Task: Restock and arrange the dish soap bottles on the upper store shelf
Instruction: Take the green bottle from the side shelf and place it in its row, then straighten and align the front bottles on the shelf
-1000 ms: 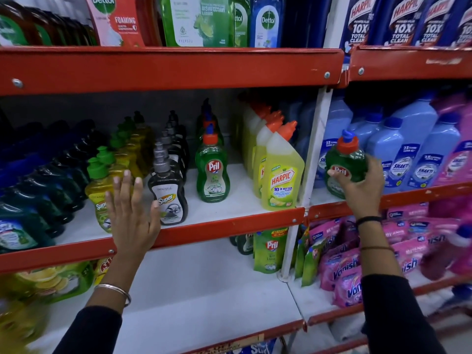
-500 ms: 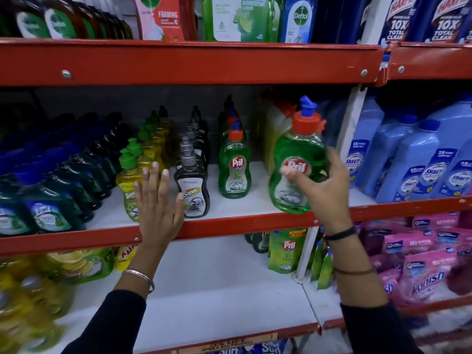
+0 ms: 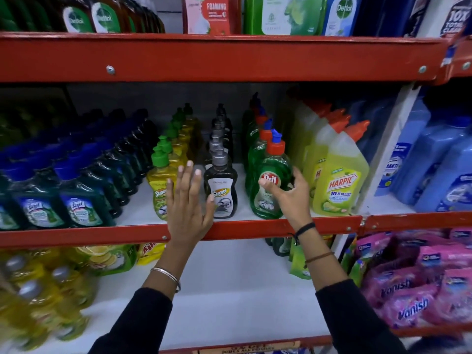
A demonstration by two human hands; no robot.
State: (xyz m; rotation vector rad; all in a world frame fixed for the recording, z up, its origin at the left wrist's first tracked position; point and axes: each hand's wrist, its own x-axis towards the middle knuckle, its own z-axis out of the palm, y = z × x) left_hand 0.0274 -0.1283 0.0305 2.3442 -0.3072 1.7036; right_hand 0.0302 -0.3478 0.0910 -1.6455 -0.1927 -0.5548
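Note:
My right hand (image 3: 290, 198) grips a green Pril dish soap bottle (image 3: 272, 172) with a red and blue cap. The bottle stands at the front of the row of Pril bottles (image 3: 256, 139) on the red-edged shelf (image 3: 255, 227). My left hand (image 3: 187, 203) is flat and open, fingers spread, resting against the shelf's front edge between a yellow Super bottle (image 3: 159, 185) and a black Super bottle (image 3: 221, 190). Its thumb lies near the black bottle.
Yellow Harpic bottles (image 3: 337, 180) stand right of the Pril row. Dark blue-capped bottles (image 3: 76, 190) fill the shelf's left side. Blue jugs (image 3: 439, 164) occupy the neighbouring bay. Pink Vanish packs (image 3: 413, 290) and yellow bottles (image 3: 38, 290) sit on lower shelves.
My right hand carried the Pril bottle leftward from the neighbouring bay and set it down at the front of the Pril row. The left hand stayed at the shelf edge.

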